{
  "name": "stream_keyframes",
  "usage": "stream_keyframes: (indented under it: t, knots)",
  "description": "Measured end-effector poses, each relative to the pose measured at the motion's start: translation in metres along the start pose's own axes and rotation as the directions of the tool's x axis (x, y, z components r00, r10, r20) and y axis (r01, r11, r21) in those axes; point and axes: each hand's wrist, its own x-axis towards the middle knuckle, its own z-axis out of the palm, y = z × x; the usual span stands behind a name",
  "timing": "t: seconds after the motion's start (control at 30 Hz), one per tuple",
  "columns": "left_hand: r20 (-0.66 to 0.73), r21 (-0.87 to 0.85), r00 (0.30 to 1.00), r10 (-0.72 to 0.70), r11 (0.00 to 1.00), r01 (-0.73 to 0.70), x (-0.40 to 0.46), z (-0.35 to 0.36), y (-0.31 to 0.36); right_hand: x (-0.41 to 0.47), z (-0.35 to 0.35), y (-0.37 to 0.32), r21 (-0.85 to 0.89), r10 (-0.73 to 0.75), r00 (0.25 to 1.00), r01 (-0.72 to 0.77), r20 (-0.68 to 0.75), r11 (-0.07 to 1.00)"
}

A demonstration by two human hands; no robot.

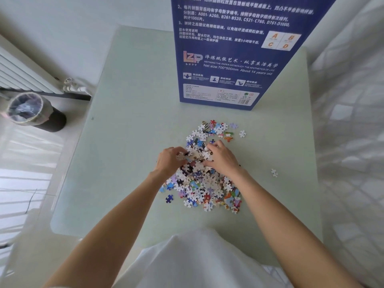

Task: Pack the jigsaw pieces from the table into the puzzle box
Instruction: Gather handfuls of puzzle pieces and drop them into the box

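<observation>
Two hands (left hand (169, 161), right hand (222, 157)) gather one jigsaw pile (204, 183).

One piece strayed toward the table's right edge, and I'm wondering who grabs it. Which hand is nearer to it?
Right. The right hand rests on the pile, left of the stray piece; the left hand lies farther left.

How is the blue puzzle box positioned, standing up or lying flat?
Standing upright. The puzzle box rests on one narrow end on the table, its printed face rising out of frame. Its opening is not visible.
</observation>
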Motion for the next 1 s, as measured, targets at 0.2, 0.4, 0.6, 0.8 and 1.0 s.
stream_keyframes:
  t: [0.2, 0.4, 0.6, 0.8, 1.0]
  knots:
    - [0.133, 0.143, 0.991, 0.015, 0.989, -0.035, -0.01, 0.001, 0.001, -0.011, 0.003, 0.001, -0.006, 0.0, 1.0, 0.0, -0.003, 1.0]
    - [0.143, 0.251, 0.988, 0.064, 0.963, -0.099, -0.01, 0.015, 0.011, -0.017, 0.013, -0.007, -0.056, 0.044, 0.996, -0.048, -0.076, 0.997]
    - [0.087, 0.206, 0.994, 0.063, 0.975, -0.08, -0.003, 0.014, 0.016, -0.018, 0.014, -0.008, 0.034, 0.077, 0.987, -0.073, -0.144, 0.997]
    - [0.009, 0.217, 0.992, 0.124, 0.968, -0.123, 0.003, 0.003, 0.013, -0.018, 0.005, -0.001, 0.105, 0.154, 0.976, -0.139, -0.151, 0.985]
    - [-0.044, 0.167, 0.994, 0.102, 0.981, -0.094, 0.005, -0.008, 0.008, -0.021, -0.002, 0.01, 0.27, 0.218, 0.953, -0.157, -0.212, 0.95]
